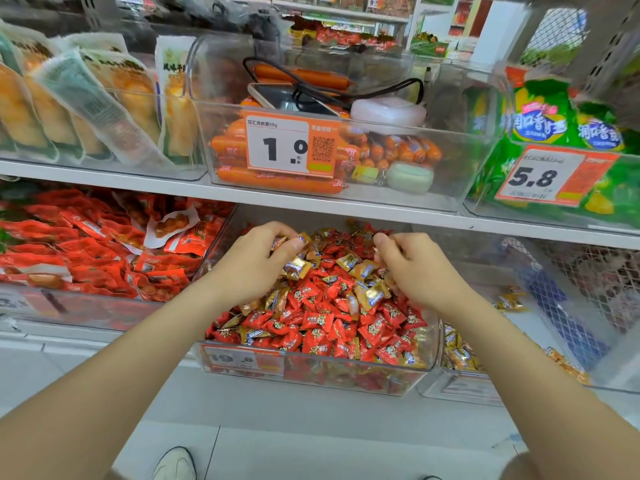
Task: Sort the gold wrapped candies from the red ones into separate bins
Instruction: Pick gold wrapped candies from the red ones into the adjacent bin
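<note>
A clear plastic bin (311, 370) on the lower shelf holds a heap of red wrapped candies (317, 322) mixed with gold wrapped candies (372, 294). Both hands are in the back half of this bin. My left hand (256, 261) is curled, with gold candies pinched between thumb and fingers. My right hand (412, 266) is curled over the pile, fingertips closed around a candy whose colour I cannot make out. The clear bin (460, 384) to the right holds only a few gold candies (457, 353).
Left of the candy bin is a bin of red snack packets (86, 251). The upper shelf (277, 197) overhangs the candies, carrying a sausage bin with a phone and cable (287, 95), yellow packets at left and green bags (554, 133) at right. A shoe (175, 464) shows on the floor.
</note>
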The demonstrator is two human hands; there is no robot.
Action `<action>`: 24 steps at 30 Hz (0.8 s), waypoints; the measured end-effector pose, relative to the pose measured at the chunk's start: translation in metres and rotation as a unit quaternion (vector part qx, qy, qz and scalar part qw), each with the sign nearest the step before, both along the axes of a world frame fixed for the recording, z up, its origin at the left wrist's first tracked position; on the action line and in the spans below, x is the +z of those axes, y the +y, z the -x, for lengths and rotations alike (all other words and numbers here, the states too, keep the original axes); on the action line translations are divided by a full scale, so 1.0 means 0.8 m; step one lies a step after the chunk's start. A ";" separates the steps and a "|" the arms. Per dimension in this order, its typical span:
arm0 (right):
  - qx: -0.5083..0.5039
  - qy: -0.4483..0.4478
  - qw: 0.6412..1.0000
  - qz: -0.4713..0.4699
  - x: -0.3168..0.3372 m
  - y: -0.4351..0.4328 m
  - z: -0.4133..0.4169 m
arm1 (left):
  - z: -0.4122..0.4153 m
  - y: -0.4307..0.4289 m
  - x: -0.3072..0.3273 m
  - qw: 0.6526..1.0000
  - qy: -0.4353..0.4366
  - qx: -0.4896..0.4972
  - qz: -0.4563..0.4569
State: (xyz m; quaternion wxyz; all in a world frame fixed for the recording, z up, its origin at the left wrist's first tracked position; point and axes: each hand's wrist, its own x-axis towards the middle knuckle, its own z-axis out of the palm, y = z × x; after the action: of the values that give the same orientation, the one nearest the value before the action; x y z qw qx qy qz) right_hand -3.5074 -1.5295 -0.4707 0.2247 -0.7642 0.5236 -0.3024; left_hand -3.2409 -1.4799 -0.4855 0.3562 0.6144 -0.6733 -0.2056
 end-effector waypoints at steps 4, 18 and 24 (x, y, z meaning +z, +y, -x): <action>0.029 -0.056 0.996 -0.058 0.001 0.003 0.006 | 0.005 0.004 0.004 0.999 -0.026 0.002 -0.038; 0.069 0.335 0.939 0.043 0.002 0.050 -0.003 | 0.033 0.016 0.009 0.999 -0.025 0.008 0.046; 0.131 0.219 0.966 0.032 -0.003 0.040 0.011 | 0.049 0.023 0.010 0.999 -0.020 -0.011 0.041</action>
State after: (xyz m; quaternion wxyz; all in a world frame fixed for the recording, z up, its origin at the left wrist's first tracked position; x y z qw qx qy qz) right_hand -3.5165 -1.4976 -0.4733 0.1173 -0.8804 0.4457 -0.1119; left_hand -3.2804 -1.4617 -0.4774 0.3657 0.5954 -0.6950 -0.1694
